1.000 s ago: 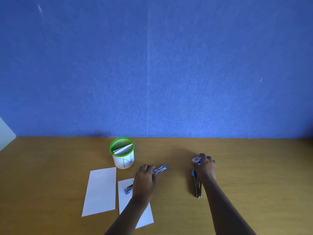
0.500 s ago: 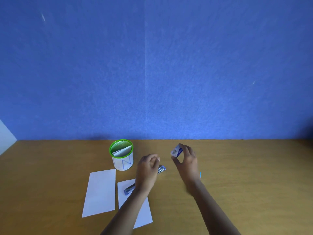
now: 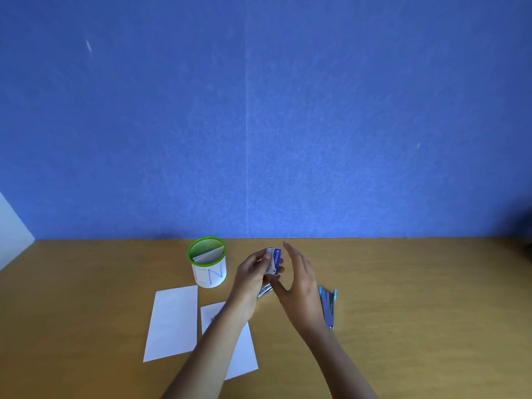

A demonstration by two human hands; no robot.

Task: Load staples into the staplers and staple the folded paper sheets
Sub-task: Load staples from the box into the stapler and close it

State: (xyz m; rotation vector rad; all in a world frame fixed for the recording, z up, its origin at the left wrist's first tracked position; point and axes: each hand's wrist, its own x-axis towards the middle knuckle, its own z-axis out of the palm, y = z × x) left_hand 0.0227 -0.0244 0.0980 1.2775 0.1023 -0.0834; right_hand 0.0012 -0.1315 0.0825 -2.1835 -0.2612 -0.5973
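Note:
A small blue and white staple box (image 3: 274, 260) is held upright above the table between my hands. My left hand (image 3: 251, 276) grips its left side. My right hand (image 3: 299, 280) is just to its right, fingers spread and straight, thumb below the box. A silver and blue stapler (image 3: 265, 291) lies on the table under my hands, mostly hidden. A second blue stapler (image 3: 328, 308) lies right of my right wrist. Two white folded sheets lie at the front left: one (image 3: 173, 322) bare, the other (image 3: 243, 351) partly under my left forearm.
A white cup with a green rim (image 3: 207, 264) holds more folded paper, behind the sheets. The wooden table (image 3: 417, 312) ends at a blue wall along the back. A white surface (image 3: 11, 228) shows at the far left.
My right hand lifted the staple box from the right and carried it to the centre. My left hand left the stapler on the table and rose to take hold of the box.

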